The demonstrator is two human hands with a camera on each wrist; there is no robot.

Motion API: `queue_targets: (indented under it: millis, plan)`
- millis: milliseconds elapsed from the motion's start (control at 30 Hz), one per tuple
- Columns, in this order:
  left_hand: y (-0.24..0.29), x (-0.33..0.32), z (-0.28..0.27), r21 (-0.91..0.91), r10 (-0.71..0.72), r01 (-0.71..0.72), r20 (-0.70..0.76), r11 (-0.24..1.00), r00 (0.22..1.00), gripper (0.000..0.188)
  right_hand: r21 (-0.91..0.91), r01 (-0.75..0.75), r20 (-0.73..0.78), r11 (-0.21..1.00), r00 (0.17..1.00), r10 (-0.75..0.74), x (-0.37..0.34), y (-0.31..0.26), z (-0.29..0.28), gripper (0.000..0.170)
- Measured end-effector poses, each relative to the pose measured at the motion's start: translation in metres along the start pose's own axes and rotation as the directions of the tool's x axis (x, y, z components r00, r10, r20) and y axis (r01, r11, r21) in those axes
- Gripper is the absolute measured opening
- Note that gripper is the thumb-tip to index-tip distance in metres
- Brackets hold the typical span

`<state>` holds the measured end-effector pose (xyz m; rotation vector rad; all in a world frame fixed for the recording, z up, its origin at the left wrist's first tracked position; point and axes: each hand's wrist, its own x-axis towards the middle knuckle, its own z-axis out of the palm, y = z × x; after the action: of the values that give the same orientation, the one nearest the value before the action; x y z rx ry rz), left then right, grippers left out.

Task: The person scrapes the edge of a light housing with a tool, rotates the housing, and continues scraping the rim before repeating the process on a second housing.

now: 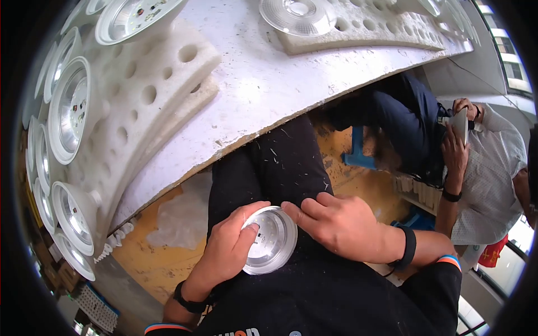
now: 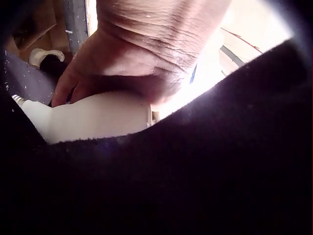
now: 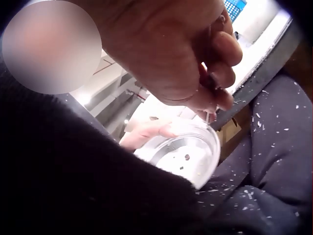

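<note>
A round white lamp housing (image 1: pixel 277 243) with a shiny reflector is held over the lap, its open face up. My left hand (image 1: pixel 227 249) grips its left side, thumb over the rim. In the left wrist view that hand (image 2: pixel 142 44) wraps the white outer body (image 2: pixel 102 117). My right hand (image 1: pixel 347 227) is at the upper right rim with fingers curled. The right wrist view shows this hand (image 3: pixel 171 58) pinching a thin pale strip (image 3: pixel 208 117) beside the housing's rim (image 3: pixel 215 147); whether the strip is attached is unclear.
The white table (image 1: pixel 269 84) lies ahead, with foam blocks (image 1: pixel 168 61) at left and back carrying several similar lamp housings (image 1: pixel 70 109). Another person (image 1: pixel 482 162) sits at the right, holding a pale round object. Pale shavings lie on the dark trousers (image 3: pixel 279 122).
</note>
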<state>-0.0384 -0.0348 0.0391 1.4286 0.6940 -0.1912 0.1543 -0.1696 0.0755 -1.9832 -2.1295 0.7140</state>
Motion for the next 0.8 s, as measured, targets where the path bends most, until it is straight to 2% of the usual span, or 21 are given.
queue_targets:
  millis: [100, 167, 300, 400, 467, 500, 567, 733, 800]
  plan:
    - [0.003, 0.000, 0.001, 0.025, 0.019, -0.019, -0.005, 0.999, 1.000, 0.036, -0.022, -0.060, 0.020, 0.998, 0.998, 0.061, -0.009, -0.009, 0.004, 0.040]
    - [0.005, -0.001, 0.001, 0.049, -0.021, 0.020, 0.016, 0.999, 1.000, 0.042, -0.022, -0.118, 0.050, 0.993, 0.992, 0.119, -0.018, -0.013, 0.011, 0.048]
    - [0.002, 0.003, 0.001, 0.019, -0.017, 0.017, 0.023, 1.000, 1.000, 0.043, 0.010, -0.205, 0.118, 0.979, 0.972, 0.203, -0.031, -0.019, 0.016, 0.047]
    - [0.002, 0.003, -0.001, -0.014, -0.018, 0.018, 0.006, 1.000, 1.000, 0.044, 0.119, -0.252, 0.076, 0.960, 0.967, 0.244, -0.035, -0.017, 0.023, 0.049]
    - [0.003, 0.005, -0.005, -0.233, -0.114, 0.109, -0.008, 0.966, 0.994, 0.045, 0.245, -0.252, -0.102, 0.936, 0.954, 0.283, -0.034, -0.013, 0.031, 0.053]
    - [-0.001, 0.006, -0.008, -0.241, -0.093, 0.093, 0.011, 0.966, 0.996, 0.041, 0.247, -0.245, -0.101, 0.937, 0.956, 0.277, -0.032, -0.011, 0.033, 0.053]
    - [0.002, 0.010, -0.012, -0.209, -0.076, 0.083, 0.041, 0.974, 0.996, 0.040, 0.248, -0.214, -0.209, 0.945, 0.940, 0.268, -0.026, -0.009, 0.035, 0.047]
    - [0.002, 0.023, -0.016, -0.139, -0.037, 0.056, 0.136, 0.989, 0.990, 0.038, 0.206, -0.139, -0.255, 0.969, 0.948, 0.190, -0.012, 0.006, 0.031, 0.049]
    - [0.003, 0.025, -0.017, -0.110, -0.075, 0.093, 0.164, 0.990, 0.984, 0.037, 0.195, -0.115, -0.264, 0.974, 0.950, 0.165, -0.008, 0.009, 0.029, 0.051]
